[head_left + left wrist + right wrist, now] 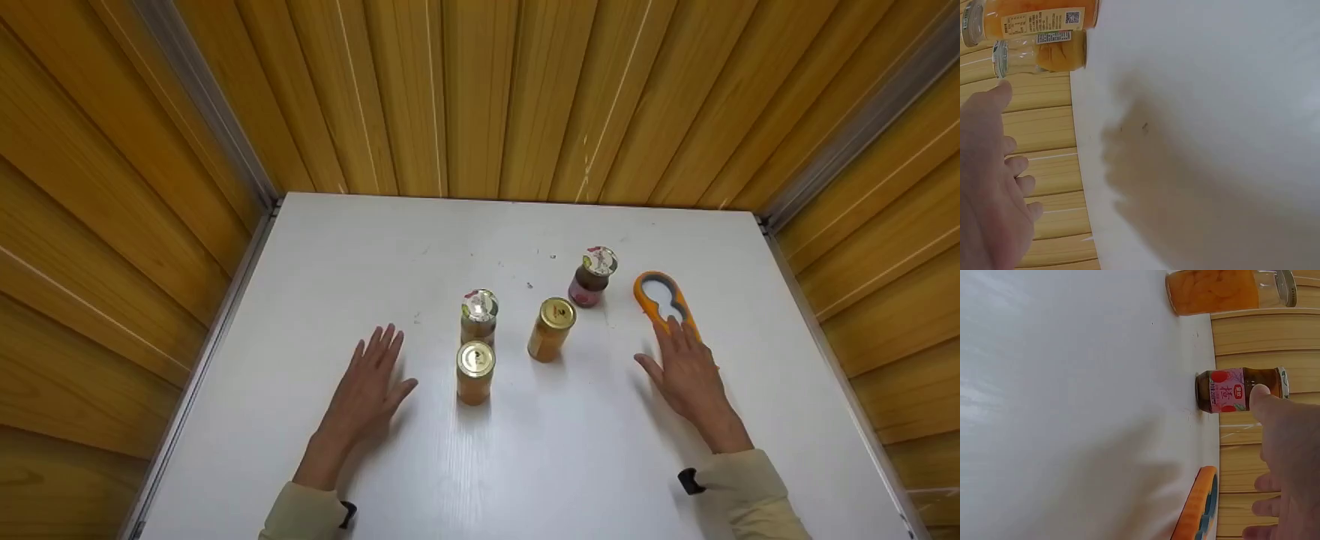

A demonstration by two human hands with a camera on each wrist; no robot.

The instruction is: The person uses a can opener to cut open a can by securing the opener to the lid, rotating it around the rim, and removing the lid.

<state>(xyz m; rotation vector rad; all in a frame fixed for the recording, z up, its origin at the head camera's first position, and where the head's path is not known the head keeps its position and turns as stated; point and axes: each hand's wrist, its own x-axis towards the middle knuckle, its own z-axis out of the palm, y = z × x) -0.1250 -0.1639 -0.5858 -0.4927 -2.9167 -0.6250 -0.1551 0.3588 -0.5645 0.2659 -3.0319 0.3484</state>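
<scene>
My left hand (367, 390) is held palm down over the table with its fingers straight and holds nothing. Right of it stands a tall jar of orange fruit (475, 379) with a gold lid, directly in front of a shorter jar (478, 315) with a patterned lid. My right hand (688, 375), fingers extended, is over the near end of an orange jar opener (646, 289) with grey inner edges; whether it touches it I cannot tell. Left of that hand are another gold-lidded fruit jar (551, 334) and a dark jar with a pink label (1227, 390).
The white table (337, 247) has small dark specks near its middle. Wood-patterned panels (480, 97) rise behind it and along both sides, with metal posts (225, 105) at the corners. All the jars stand upright.
</scene>
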